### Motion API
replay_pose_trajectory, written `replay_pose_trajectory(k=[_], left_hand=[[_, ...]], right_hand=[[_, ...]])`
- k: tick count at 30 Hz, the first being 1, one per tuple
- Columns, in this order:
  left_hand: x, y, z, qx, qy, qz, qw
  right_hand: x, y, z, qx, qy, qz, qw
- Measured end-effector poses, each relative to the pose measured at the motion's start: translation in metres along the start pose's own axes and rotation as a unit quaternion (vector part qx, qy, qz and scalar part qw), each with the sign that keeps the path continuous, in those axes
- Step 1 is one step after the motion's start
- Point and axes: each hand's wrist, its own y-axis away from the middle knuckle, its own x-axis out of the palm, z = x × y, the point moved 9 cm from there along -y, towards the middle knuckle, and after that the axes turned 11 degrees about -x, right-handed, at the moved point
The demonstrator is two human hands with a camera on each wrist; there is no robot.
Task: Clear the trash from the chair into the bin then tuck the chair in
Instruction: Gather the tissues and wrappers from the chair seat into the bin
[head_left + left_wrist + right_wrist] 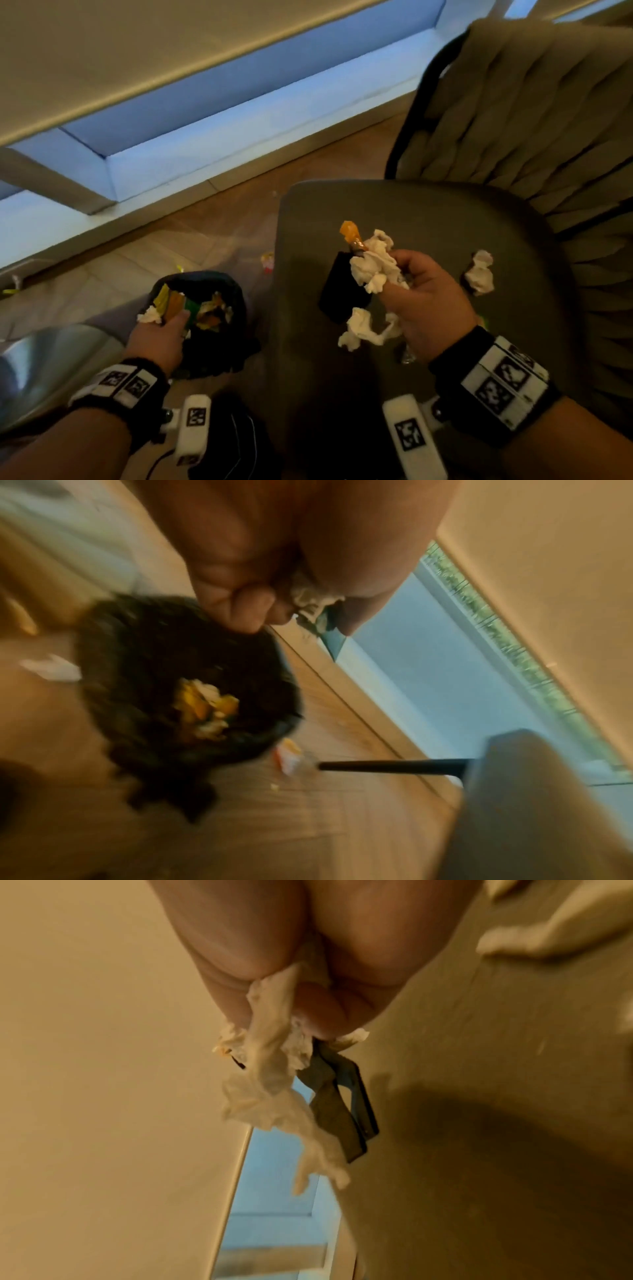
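My right hand (397,277) hovers over the grey chair seat (445,219) and grips a crumpled white tissue (373,267) together with an orange wrapper (349,231); the right wrist view shows the tissue (274,1085) and a dark wrapper (342,1112) hanging from the fingers. My left hand (168,320) is over the black-lined bin (236,298), holding a tissue (311,601) and a dark wrapper (330,634). On the seat lie a black item (337,291), a tissue (479,277), another tissue (358,329) and a small foil scrap (407,356).
The bin (137,656) stands on the wooden floor left of the chair and holds yellow and white trash (205,704). A wrapper (268,262) lies on the floor by the chair leg (394,767). The padded backrest (531,113) rises at the right.
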Motion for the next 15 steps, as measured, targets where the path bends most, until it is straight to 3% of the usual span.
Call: replay_pose_trajectory(k=[3, 6, 11, 13, 15], left_hand=[[0.001, -0.039, 0.035, -0.052, 0.047, 0.018, 0.997], [0.008, -0.053, 0.051, -0.109, 0.092, 0.093, 0.985], [0.037, -0.068, 0.066, -0.091, 0.224, 0.196, 0.950], [0.036, -0.065, 0.084, -0.109, 0.326, 0.198, 0.918], [0.025, -0.064, 0.110, -0.116, 0.348, 0.145, 0.919]], right_hand=[[0.074, -0.003, -0.011, 0.041, -0.034, 0.055, 0.997], [0.149, -0.001, -0.021, 0.078, -0.058, 0.110, 0.989], [0.231, 0.001, -0.055, 0.160, -0.058, 0.141, 0.975], [0.257, 0.002, -0.072, 0.197, -0.040, 0.148, 0.968], [0.282, 0.004, -0.093, 0.230, -0.024, 0.162, 0.959]])
